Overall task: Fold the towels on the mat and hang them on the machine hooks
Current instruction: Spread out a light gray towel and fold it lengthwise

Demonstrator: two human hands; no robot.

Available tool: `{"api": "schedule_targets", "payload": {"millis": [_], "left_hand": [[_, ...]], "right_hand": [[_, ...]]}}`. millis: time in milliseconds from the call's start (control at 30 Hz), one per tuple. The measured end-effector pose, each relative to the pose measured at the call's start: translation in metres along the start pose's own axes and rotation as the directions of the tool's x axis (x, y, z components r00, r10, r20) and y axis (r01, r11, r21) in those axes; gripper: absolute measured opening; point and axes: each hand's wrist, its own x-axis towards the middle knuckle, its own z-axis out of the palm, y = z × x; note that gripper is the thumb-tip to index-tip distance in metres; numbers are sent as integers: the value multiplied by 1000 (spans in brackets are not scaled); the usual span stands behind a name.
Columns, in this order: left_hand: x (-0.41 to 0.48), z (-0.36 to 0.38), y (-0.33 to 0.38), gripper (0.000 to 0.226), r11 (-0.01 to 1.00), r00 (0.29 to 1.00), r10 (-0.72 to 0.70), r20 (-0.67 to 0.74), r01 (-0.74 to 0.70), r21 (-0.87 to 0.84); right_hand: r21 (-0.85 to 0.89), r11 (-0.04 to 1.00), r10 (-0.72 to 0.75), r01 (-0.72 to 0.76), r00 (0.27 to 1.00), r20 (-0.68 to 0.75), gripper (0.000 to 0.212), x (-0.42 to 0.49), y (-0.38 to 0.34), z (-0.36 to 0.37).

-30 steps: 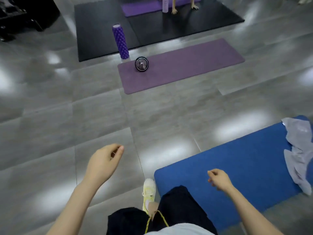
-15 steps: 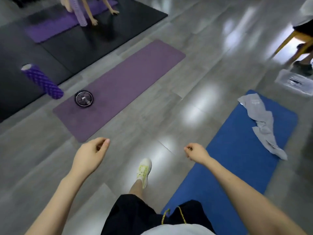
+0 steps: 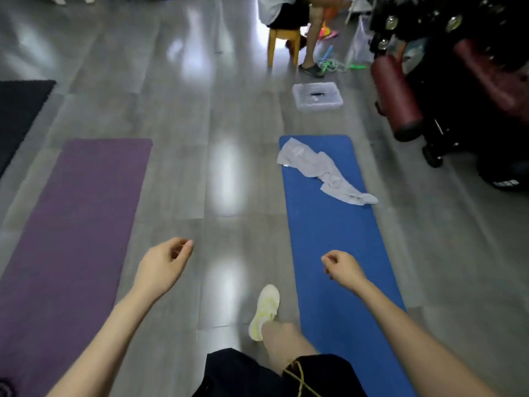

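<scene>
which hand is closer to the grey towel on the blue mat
Right. The right hand hangs over the blue mat, short of the grey towel; the left hand is over bare floor, farther left.

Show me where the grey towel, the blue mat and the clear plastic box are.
grey towel (image 3: 315, 164): head view, its crumpled middle.
blue mat (image 3: 329, 233): head view, bare surface nearer than the towel.
clear plastic box (image 3: 317, 106): head view, its front wall.
</scene>
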Motion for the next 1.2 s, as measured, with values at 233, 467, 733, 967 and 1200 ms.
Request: {"api": "schedule_targets", "payload": {"millis": [233,467,733,967,1200], "left_hand": [[175,43,120,24,980,972,199,126,-198,-17],[331,79,222,22,929,902,349,254,-369,35],[514,159,316,21,813,733,448,511,-572,109],[633,268,380,20,588,478,548,687,-804,91],[676,417,366,13,310,239,667,706,-950,28]], "right_hand": [[161,969,209,-186,967,-143,24,112,5,-85],[273,924,324,-268,927,-187,24,212,-25,-139],[485,783,526,-389,830,-185,25,324,-54,-178],[575,659,679,-485,712,-178,25,405,-54,-193],[643,599,738,-478,641,-211,19,475,3,-149]]}}
